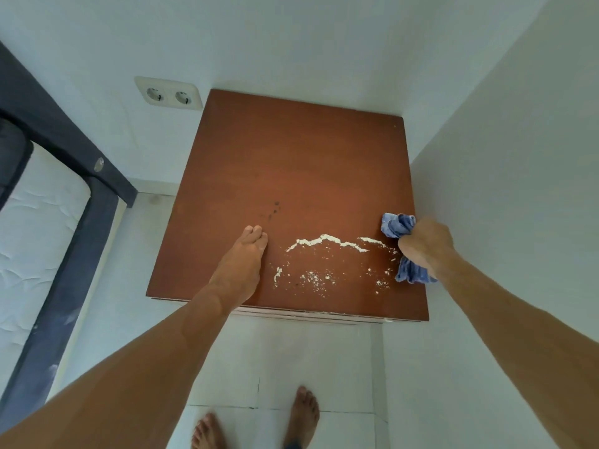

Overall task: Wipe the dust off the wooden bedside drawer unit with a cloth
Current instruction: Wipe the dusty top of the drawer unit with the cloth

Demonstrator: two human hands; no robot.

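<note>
The reddish-brown wooden drawer unit [291, 163] stands in a room corner, seen from above. White dust [327, 241] lies in a ragged line and loose specks across the front half of its top. My right hand [426, 246] is shut on a crumpled blue cloth [397, 225], pressed on the top near the right edge, at the right end of the dust line. My left hand [244, 264] rests flat on the top with its fingers together, just left of the dust, holding nothing. Small dark spots [274, 210] mark the wood beyond my left fingertips.
White walls close in behind and to the right of the unit. A double wall socket [168, 94] sits at the back left. A dark bed frame [81, 202] with a white mattress [35, 222] lies at the left. My bare feet [256, 419] stand on white floor tiles.
</note>
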